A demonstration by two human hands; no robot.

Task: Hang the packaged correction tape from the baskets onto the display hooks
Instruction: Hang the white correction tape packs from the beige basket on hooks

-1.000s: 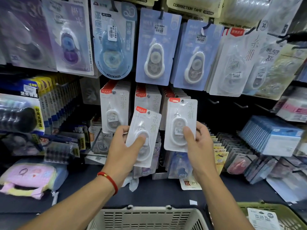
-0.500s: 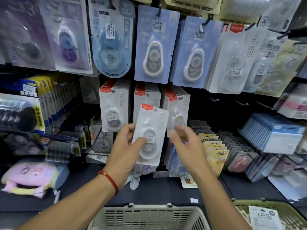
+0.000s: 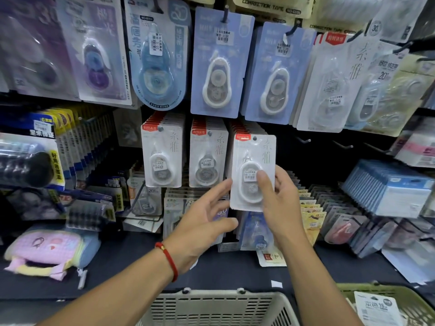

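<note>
Right hand [image 3: 280, 203] grips the upright correction tape pack [image 3: 253, 171] at the rightmost hook [image 3: 254, 138], long axis vertical, hole at top; left hand [image 3: 202, 222], fingers spread and holding nothing, hovers just left.

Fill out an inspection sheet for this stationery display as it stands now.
Surface: dark shelf below the hooks.
Job's things: white correction tape pack at the third hook row; two full rows to its left; bare hooks to its right; white basket and green basket at the bottom.
Clutter: pink pouch lying on the shelf.
Grip: right hand pinches the pack, thumb on the front; left hand open, holding nothing, fingertip near the pack's edge.
Cables: nothing seen.
Surroundings: blue-carded tapes hanging above.
</note>
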